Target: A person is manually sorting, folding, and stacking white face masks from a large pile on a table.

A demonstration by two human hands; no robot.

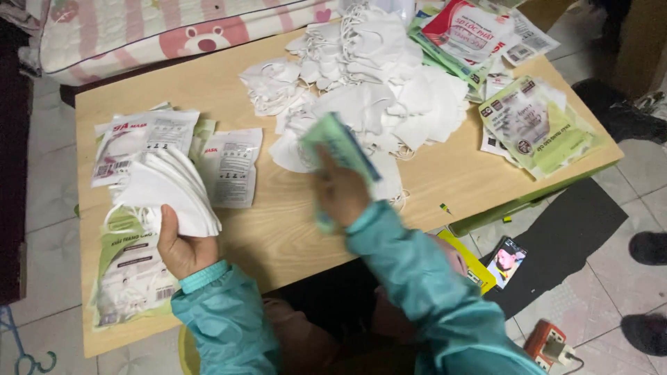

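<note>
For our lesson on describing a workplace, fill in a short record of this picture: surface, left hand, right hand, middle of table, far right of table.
surface: low wooden table
left hand: left hand holds a stack of white masks
right hand: right hand, blurred, holds a green packet
middle of table: loose pile of white masks
far right of table: printed packets in a heap

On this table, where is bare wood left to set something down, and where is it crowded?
Bare wood shows along the table near edge between the left hand and right hand, and at the far left corner above the sealed packets. The loose white masks and green packets crowd the far right.
</note>
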